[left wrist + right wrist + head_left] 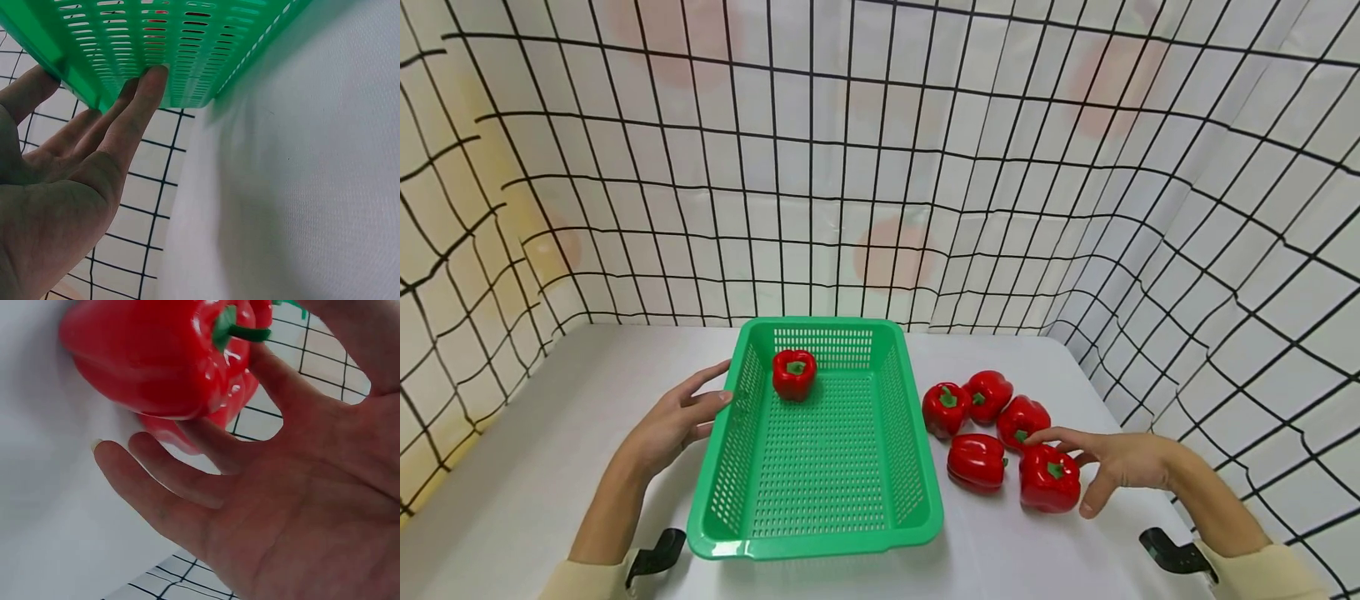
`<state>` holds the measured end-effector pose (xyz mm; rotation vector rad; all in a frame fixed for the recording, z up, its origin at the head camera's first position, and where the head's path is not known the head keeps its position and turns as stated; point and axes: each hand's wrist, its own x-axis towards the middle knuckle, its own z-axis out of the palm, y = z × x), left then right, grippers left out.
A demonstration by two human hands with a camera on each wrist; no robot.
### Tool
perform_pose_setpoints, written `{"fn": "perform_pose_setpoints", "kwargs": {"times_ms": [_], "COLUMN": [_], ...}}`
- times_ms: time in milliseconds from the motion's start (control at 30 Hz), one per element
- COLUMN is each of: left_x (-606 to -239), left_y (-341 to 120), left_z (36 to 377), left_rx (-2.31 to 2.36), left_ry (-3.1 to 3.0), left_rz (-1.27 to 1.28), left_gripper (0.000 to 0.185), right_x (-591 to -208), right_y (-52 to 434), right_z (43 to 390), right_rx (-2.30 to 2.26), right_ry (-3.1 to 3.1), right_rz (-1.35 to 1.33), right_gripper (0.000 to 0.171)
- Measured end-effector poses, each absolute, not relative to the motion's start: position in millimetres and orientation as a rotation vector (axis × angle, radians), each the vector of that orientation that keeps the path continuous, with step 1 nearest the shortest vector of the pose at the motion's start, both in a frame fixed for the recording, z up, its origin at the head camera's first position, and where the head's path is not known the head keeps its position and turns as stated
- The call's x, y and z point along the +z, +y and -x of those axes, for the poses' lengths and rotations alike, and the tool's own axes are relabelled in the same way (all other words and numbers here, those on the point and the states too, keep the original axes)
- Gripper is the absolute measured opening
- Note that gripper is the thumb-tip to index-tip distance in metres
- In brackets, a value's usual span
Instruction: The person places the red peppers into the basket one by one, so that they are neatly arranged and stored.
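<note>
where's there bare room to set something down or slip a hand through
Free: most of the green basket, right of and nearer than its lone pepper; the white table left of the left hand; and the table right of the basket, nearer than the five loose peppers. Crowded: among those five, with the right hand at the rightmost pepper.

Basket (823,467): green, one pepper (793,377) inside
Loose peppers (976,463): five, right of basket
Left hand (672,425): touches basket's left rim
Right hand (1116,460): spread at rightmost pepper (1048,483)

Left grip (662,429) and right grip (1123,461) well apart, fingers (156,495) loosely extended, both forearms (612,510) angled inward
</note>
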<state>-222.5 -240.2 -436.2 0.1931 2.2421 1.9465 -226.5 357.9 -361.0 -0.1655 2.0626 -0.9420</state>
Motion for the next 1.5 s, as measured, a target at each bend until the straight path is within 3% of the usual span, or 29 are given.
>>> {"fn": "perform_pose_setpoints", "kwargs": {"times_ms": [667, 967, 1500], "left_x": [-437.5, -436.5, -436.7], "left_y": [-238.2, -239.8, -240.2], "left_z": [223.8, 223.4, 221.7], "left_rx": [1.932, 1.922, 1.928], "left_ry": [2.259, 2.262, 2.263], "left_rz": [-0.201, -0.189, -0.201], "left_gripper": [0.075, 0.076, 0.075], "right_x": [-383.8, -383.9, -372.7], "right_y": [362.6, 360.3, 352.9], "right_z": [231.3, 232.4, 236.1], "right_rx": [-1.056, -1.068, -1.084], "right_ry": [2.024, 2.087, 2.121], "right_rz": [0.212, 0.238, 0.268], "right_gripper": [0.082, 0.072, 0.071]}}
